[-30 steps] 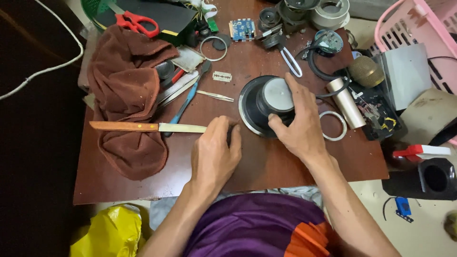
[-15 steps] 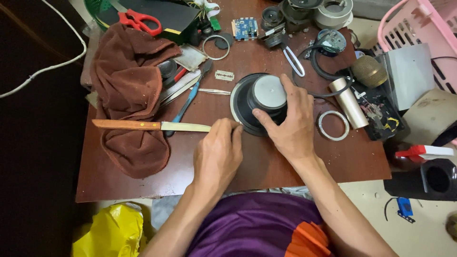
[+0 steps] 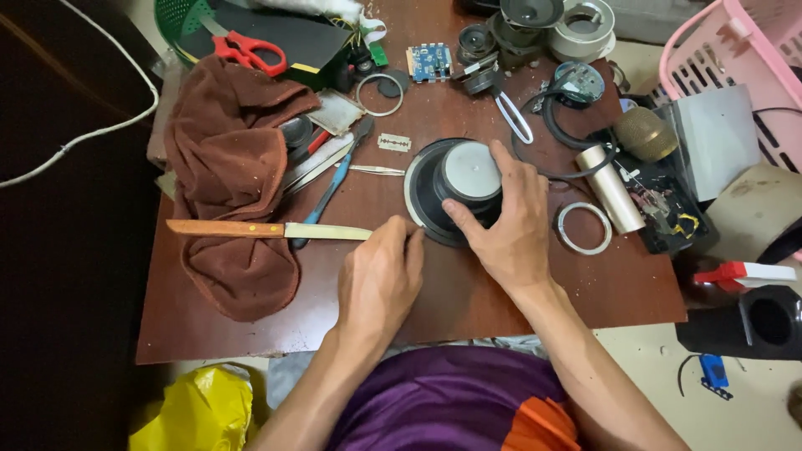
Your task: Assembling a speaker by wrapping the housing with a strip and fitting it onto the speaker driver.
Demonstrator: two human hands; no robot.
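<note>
Speaker driver sits magnet-up near the middle of the desk, cone face down so the cone itself isn't visible. Right hand rests on it, fingers spread and wrapped round the silver magnet cap; the near side of the black frame is covered by that hand. Left hand lies flat, loosely curled, fingertips at the frame's left edge and on the tip of a wooden-handled knife. Can't tell whether it pinches the blade tip or just covers it.

Knife handle lies on a brown cloth, which buries most of the tools under its right edge. Blue-handled pliers half show there. Razor blade and tweezers lie just left of the driver. Tape ring just right of the hand. Red scissors up top, partly over a dark box. Pink basket cut off at the right edge.
</note>
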